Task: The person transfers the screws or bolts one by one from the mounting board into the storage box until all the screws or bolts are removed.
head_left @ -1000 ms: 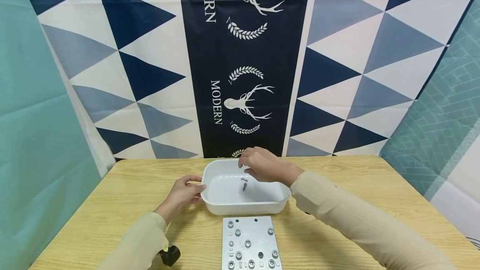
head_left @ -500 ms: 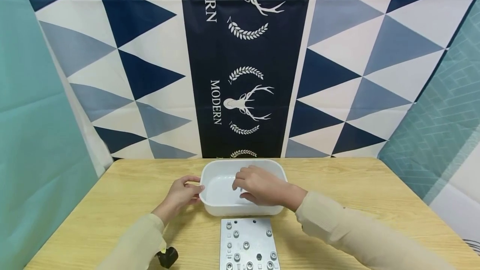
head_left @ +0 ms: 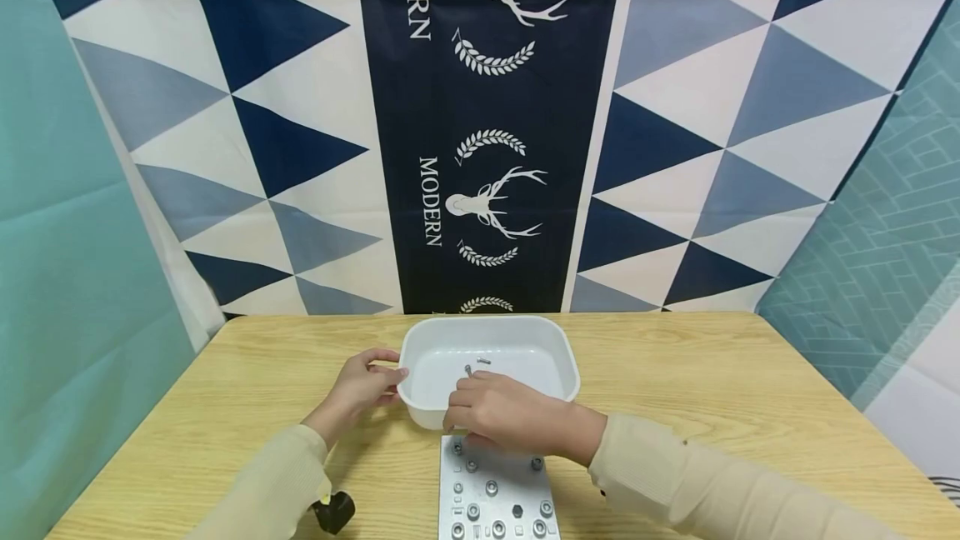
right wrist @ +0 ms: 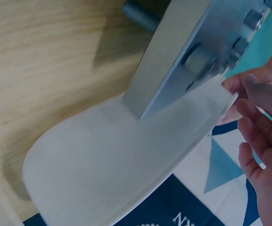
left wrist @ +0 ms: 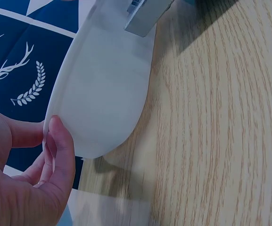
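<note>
A white plastic tray stands on the table, with two small metal bolts lying inside. My left hand pinches its left rim; in the left wrist view the thumb and fingers lie on either side of the rim. My right hand is over the tray's near edge and the far end of a metal plate. Its fingers are curled, and a tiny silver end, seemingly of a bolt, shows below the fingertips. The hand hides the rest of it. Several bolt heads stand on the plate.
A wooden table carries everything. A small black object is beside the left sleeve. Patterned cloth hangs behind the table, with teal cloth at the left.
My right hand has dipped into the tray, then come back toward me to the plate's far end. One bolt in the tray now lies further left. My left hand keeps the rim.
</note>
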Demonstrator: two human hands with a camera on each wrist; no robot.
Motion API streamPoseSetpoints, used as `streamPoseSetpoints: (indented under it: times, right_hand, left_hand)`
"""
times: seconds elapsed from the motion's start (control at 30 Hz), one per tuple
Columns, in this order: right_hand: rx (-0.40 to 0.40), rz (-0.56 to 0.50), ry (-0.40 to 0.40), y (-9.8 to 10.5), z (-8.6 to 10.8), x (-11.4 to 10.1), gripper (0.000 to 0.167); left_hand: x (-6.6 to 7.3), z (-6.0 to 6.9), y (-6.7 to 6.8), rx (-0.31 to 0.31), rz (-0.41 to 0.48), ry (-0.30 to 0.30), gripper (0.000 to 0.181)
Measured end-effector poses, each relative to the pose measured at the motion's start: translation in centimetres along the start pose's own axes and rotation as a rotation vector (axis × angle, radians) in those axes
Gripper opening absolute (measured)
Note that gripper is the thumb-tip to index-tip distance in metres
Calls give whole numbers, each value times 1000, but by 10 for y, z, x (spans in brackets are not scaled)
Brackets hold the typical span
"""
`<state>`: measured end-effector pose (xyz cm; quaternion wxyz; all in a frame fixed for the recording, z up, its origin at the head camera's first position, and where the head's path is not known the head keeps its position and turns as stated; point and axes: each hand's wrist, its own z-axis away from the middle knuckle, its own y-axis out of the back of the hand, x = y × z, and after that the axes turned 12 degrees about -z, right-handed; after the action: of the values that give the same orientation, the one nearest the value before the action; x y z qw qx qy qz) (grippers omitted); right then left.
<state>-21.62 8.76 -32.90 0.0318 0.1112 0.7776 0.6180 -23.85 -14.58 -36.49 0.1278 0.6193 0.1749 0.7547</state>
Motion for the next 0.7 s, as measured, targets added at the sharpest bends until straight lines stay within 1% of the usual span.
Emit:
streamPoseSetpoints:
  times: [0.1, 0.17, 0.33, 0.4, 0.63, 0.7]
  right_hand:
    - [-37, 7, 15, 0, -1, -5, 21]
    - [-48, 32, 32, -2, -2, -8, 18]
    - [-37, 125, 68, -6, -1, -10, 10]
    - [-34, 144, 69, -8, 0, -10, 7]
    - [-36, 186, 92, -11, 1, -8, 16]
    - [-34, 198, 96, -11, 0, -7, 16]
  left_hand:
    - [-1, 0, -1, 1, 0, 3, 33]
    - [-2, 0, -1, 2, 6, 8, 33]
    - [-4, 0, -1, 6, 3, 10, 32]
    - [-4, 1, -1, 7, 0, 10, 32]
    - [-2, 0, -1, 8, 9, 3, 33]
    - [-1, -1, 0, 4, 13, -1, 33]
